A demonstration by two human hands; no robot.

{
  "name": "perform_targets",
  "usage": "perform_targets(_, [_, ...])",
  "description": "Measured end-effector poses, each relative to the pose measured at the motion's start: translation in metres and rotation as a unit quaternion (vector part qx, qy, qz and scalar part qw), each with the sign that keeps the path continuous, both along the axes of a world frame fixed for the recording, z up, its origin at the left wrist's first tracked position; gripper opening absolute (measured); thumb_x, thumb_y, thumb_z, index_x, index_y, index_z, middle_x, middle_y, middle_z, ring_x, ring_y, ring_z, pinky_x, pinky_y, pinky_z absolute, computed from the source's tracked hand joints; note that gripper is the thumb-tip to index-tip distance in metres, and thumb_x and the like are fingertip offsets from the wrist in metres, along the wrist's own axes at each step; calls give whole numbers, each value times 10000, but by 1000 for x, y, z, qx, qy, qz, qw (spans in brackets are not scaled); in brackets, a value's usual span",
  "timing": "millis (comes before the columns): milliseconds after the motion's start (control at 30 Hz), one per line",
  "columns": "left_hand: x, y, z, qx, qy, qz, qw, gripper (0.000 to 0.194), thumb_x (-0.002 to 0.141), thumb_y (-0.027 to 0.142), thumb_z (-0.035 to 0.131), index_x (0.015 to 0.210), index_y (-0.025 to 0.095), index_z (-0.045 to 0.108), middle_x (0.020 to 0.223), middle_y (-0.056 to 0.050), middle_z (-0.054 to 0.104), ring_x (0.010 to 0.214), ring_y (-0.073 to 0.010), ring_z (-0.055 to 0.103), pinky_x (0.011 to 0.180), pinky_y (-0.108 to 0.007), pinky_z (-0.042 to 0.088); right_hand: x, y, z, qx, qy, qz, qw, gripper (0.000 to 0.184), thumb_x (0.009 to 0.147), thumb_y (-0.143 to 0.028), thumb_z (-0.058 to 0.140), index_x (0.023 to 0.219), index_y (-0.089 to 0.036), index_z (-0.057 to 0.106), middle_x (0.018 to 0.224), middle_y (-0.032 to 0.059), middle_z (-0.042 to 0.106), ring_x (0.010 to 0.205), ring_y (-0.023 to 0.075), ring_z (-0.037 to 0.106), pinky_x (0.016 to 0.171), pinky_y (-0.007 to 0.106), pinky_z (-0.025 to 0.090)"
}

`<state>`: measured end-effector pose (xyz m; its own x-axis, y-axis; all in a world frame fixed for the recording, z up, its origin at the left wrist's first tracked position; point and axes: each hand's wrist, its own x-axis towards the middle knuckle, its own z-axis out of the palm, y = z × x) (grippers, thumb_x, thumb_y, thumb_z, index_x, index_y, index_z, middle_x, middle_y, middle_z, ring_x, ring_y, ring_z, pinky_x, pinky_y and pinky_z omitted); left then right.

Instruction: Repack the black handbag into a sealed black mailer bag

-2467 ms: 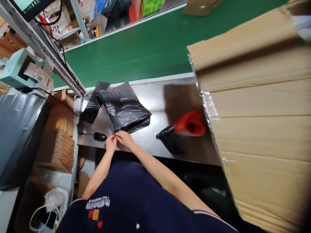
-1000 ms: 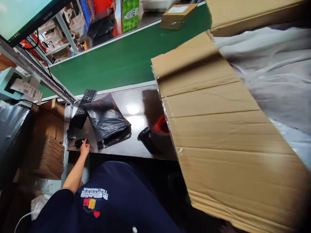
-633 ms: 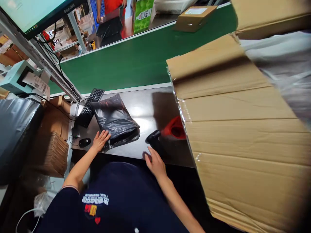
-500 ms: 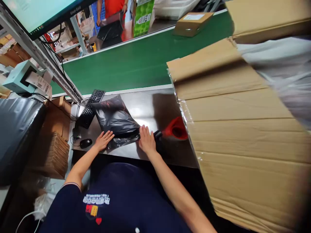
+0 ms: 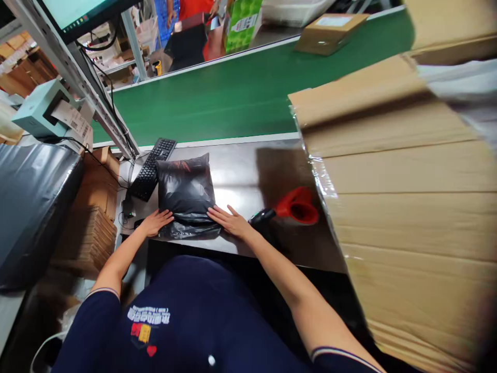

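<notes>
A black plastic mailing bag (image 5: 185, 189) lies on the metal bench (image 5: 240, 171) in front of me, its near end wrinkled and flat. My left hand (image 5: 156, 223) rests with outstretched fingers on the bag's near left edge. Along the near right edge lies my right hand (image 5: 229, 220), fingers spread and touching the plastic. Neither hand grips anything. What the bag contains is hidden. To the right of my right hand is a black-handled thing (image 5: 262, 216) beside a red ring-shaped holder (image 5: 298, 206).
Behind the bag stands a black keyboard (image 5: 153, 168). A green conveyor belt (image 5: 209, 103) runs across the back, carrying a cardboard box (image 5: 330, 33). Large cardboard (image 5: 396, 176) borders the right side. A label printer (image 5: 44, 111) sits at left, and a person in red (image 5: 194, 10) stands beyond the belt.
The bag has straightened and its near end now lies flatter. My right hand has turned, with its fingers pointing left along the bag's edge. The view has shifted slightly.
</notes>
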<state>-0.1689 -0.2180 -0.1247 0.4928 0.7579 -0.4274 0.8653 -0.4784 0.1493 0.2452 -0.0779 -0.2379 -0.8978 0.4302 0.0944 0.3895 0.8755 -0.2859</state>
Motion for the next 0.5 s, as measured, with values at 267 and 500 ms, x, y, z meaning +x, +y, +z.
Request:
perform_targets(267, [12, -11, 9, -88, -126, 126, 980, 931, 781, 44, 551, 1677, 239, 387, 1754, -85, 373, 1672, -249, 258, 1376, -560, 133, 18, -22, -11, -127, 24, 38, 991, 975, 682, -68, 553, 1647, -144, 435, 1724, 122, 404, 1655, 305, 262, 1364, 624, 201])
perform_targets(500, [34, -38, -11, -36, -479, 513, 711, 316, 883, 216, 591, 1089, 203, 830, 1299, -89, 803, 1359, -262, 676, 1300, -481, 393, 0, -62, 13, -401, 285, -261, 831, 428, 925, -569, 596, 1158, -302, 837, 1371, 74, 763, 1415, 316, 630, 1286, 529, 437])
